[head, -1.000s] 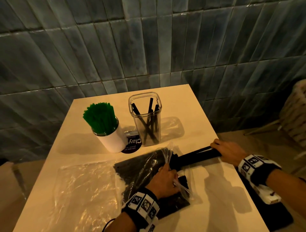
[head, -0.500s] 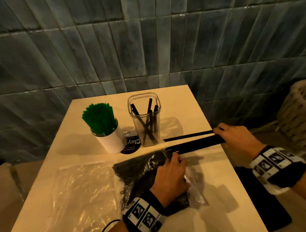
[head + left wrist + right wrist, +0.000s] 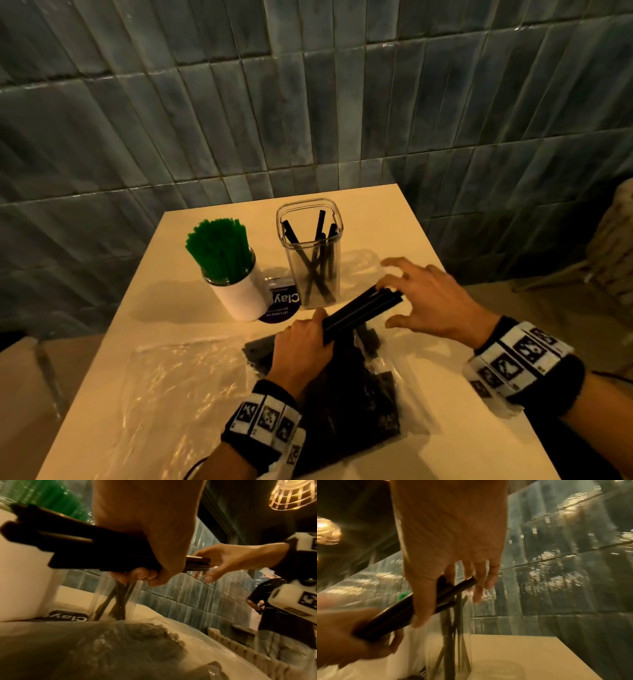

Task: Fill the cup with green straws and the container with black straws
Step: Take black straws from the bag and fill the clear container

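- One bundle of black straws (image 3: 363, 313) now sits in the left hand (image 3: 303, 346), fingers curled tight round its near end; half a second ago that hand is pressing down on the bag while the right hand draws the bundle out.
- The bundle is now clear of the plastic bag of black straws (image 3: 346, 401), which lies on the near part of the counter (image 3: 394, 219), and it slants up toward the far right, its far end just near of the clear container (image 3: 310, 253).
- The right hand (image 3: 433, 299) has let go of its grip: the fingers are spread and loose, the fingertips touching the bundle's far end, which looks like squaring the ends.
- A few black straws already lean crossed inside the container, which stands upright at the far middle of the counter with plenty of room left.
- The white cup (image 3: 238, 296) to its left is packed with green straws (image 3: 219, 248), so that half of the task looks done.
- An empty clear bag (image 3: 178, 390) lies flat at the near left, and a dark round coaster (image 3: 281, 305) sits between cup and container.
- My reading: with the bundle free, the next move is to tip it upright and lower it into the container's mouth; loose ends could catch on the rim.
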The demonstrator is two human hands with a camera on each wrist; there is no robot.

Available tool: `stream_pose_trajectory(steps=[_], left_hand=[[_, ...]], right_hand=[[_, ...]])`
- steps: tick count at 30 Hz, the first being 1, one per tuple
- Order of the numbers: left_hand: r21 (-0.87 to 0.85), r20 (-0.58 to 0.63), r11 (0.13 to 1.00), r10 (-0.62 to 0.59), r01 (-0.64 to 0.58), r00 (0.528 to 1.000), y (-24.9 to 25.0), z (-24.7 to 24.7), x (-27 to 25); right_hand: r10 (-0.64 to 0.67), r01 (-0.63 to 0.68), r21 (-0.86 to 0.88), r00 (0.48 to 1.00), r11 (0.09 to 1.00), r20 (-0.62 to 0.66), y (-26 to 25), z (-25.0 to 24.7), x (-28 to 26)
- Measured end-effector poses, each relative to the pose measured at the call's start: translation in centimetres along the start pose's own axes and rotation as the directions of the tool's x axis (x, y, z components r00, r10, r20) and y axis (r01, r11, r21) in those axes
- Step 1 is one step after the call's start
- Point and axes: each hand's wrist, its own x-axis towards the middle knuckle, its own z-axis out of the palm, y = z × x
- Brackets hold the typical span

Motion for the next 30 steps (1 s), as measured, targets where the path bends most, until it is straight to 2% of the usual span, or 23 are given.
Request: stream_pose_trajectory(steps=[1,2,4,5,6,7,9,10,13,15,18,20,22,24,27,28,30], left_hand=[[-0.028,0.003,0.999,-0.019,0.019,1.0,-0.5,0.0,-0.1],[-0.057,0.0,0.998,-0.025,0.025,1.0,-0.8,0.0,-0.1],[-0.106,-0.009,0.994,0.002,-0.003,1.0,-0.6,-0.1,-0.2],[-0.124,-0.016,0.992,0.029,-0.031,0.999,-0.2,0.0,-0.2],[-0.147,-0.025,0.987,0.062,-0.065,0.998,0.4,0.1,-0.1],[-0.188,-0.029,0.978,0.087,-0.091,0.996,1.0,0.2,0.0],[-0.302,-0.049,0.947,0.098,-0.108,0.994,2.0,0.5,0.0],[-0.373,-0.07,0.922,0.084,-0.104,0.994,2.3,0.6,-0.1],[-0.603,-0.173,0.794,-0.031,-0.081,0.984,2.8,0.3,0.0],[-0.677,-0.235,0.727,-0.07,-0.112,0.969,3.2,-0.6,0.2],[-0.694,-0.282,0.683,0.032,-0.227,0.959,3.8,-2.4,0.5],[-0.692,-0.311,0.66,0.094,-0.293,0.946,4.0,-3.4,0.9],[-0.665,-0.328,0.673,0.124,-0.322,0.936,3.9,-4.3,1.4],[-0.658,-0.378,0.694,0.031,-0.292,0.925,3.2,-5.5,1.9],[-0.686,-0.495,0.674,-0.158,-0.273,0.855,0.9,-6.4,3.4],[-0.695,-0.498,0.674,-0.199,-0.251,0.844,0.0,-6.4,4.2],[-0.745,-0.424,0.649,-0.285,-0.152,0.86,-1.3,-6.3,5.8]], right_hand=[[0.046,-0.038,0.166,0.998,0.985,-0.048,0.4,0.0,0.0],[0.104,-0.058,0.375,0.989,0.925,-0.101,0.5,0.2,-0.1],[0.224,-0.024,0.714,0.957,0.7,-0.187,-0.4,1.1,0.3],[0.277,-0.003,0.819,0.942,0.574,-0.191,-1.3,1.6,0.6],[0.315,0.009,0.882,0.932,0.472,-0.178,-2.5,2.0,0.9],[0.329,0.005,0.904,0.931,0.427,-0.16,-3.6,2.5,1.3],[0.313,0.024,0.907,0.935,0.421,-0.17,-5.4,2.5,1.9],[0.321,0.047,0.925,0.93,0.378,-0.178,-5.8,2.4,2.3],[0.41,0.164,0.981,0.892,0.101,-0.191,-5.8,1.6,3.0],[0.394,0.164,0.986,0.909,-0.037,-0.136,-5.8,1.2,3.4],[0.334,0.161,0.986,0.933,-0.043,-0.137,-7.3,-0.3,3.5],[0.356,0.221,0.975,0.912,-0.006,-0.204,-7.9,-1.9,3.8],[0.425,0.265,0.964,0.871,0.017,-0.247,-7.5,-4.2,4.3],[0.53,0.369,0.929,0.792,-0.019,-0.303,-6.3,-7.3,5.1],[0.679,0.609,0.792,0.603,-0.051,-0.42,-4.4,-12.4,6.1],[0.706,0.673,0.739,0.538,-0.03,-0.46,-3.9,-13.8,6.6],[0.724,0.727,0.684,0.445,0.051,-0.526,-3.5,-15.6,7.9]])
